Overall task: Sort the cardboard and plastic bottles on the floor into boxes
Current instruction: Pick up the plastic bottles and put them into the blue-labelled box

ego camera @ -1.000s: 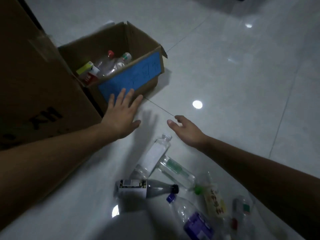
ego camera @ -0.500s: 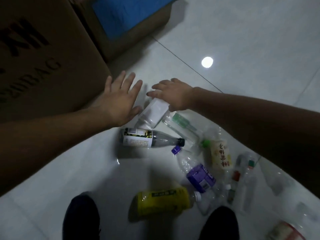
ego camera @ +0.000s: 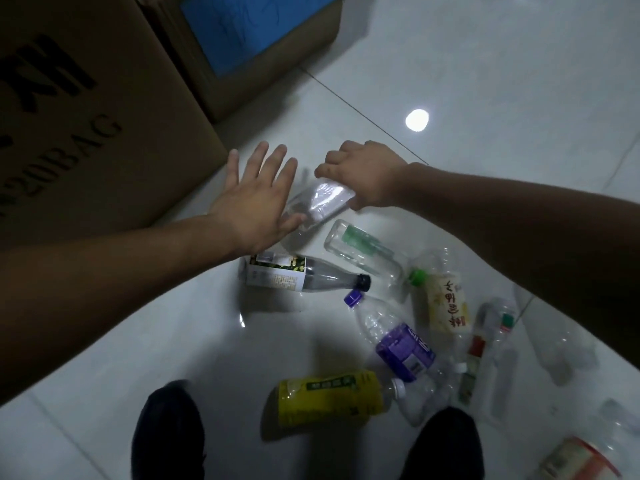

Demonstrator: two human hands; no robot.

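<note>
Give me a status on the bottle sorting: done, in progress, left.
Done: cannot tell; the blue-labelled box is cut off, its inside out of view. In hand: the right hand grips a clear bottle; the left hand is open beside it. Left: at least six bottles lie on the floor, among them the black-capped bottle, the purple-labelled bottle and the yellow bottle.

Right grip (ego camera: 360,178): a second ago open and clear of the pile. Now down on the clear bottle (ego camera: 322,202), fingers curled over its far end.

Left grip (ego camera: 256,206): was up by the blue-panelled box (ego camera: 242,36). Now drawn back beside the same bottle, thumb edge against its near end.

Head tipped down: the box has slid to the top edge, and my shoes (ego camera: 166,431) have come into view.
</note>
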